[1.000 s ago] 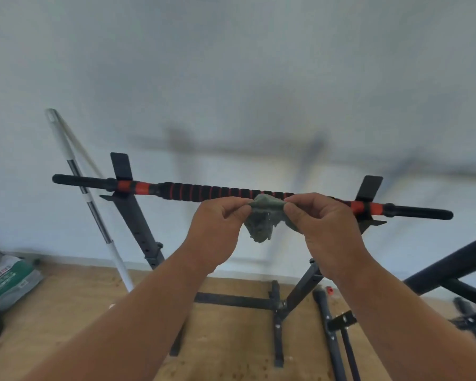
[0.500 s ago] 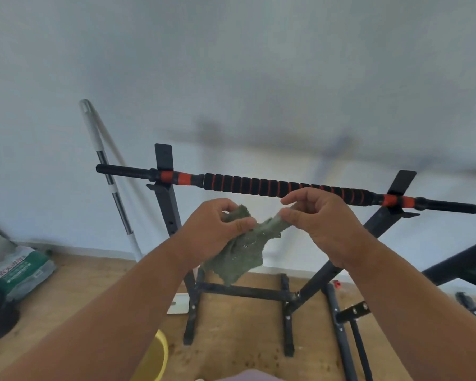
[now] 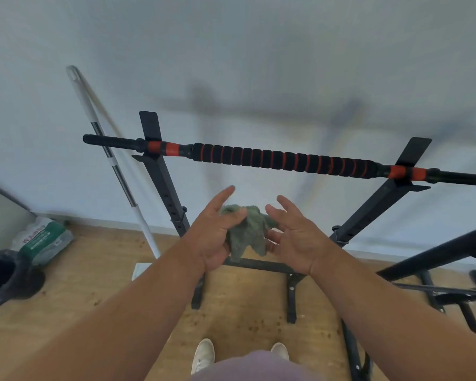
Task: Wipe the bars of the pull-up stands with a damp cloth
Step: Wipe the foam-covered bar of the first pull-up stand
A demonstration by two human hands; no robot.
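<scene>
The damp green cloth (image 3: pixel 247 231) hangs bunched between your two hands, below and in front of the pull-up bar (image 3: pixel 283 160) and not touching it. The bar runs across the view, tilted down toward the right, with a black foam grip ringed in red along its middle, red collars near each rest and bare black ends; it lies in the cradles of two black uprights (image 3: pixel 164 185) that lean inward to a base frame on the floor. The floor (image 3: pixel 94 273) is pale wood boarding, speckled with dark spots, and meets a plain white wall (image 3: pixel 259 50) on which the stand's shadow falls. A white and metal pole (image 3: pixel 113 158) leans against that wall at the left, beside a green and white sack (image 3: pixel 43 239) and a black bin (image 3: pixel 7 276). Further black framework (image 3: pixel 437 257) stands at the right. Your left hand (image 3: pixel 217 237) pinches the cloth under the thumb, its forefinger stretched out straight. Your right hand (image 3: pixel 294 237) is spread, palm up, fingers loosely extended, their tips touching the cloth's edge without closing on it.
</scene>
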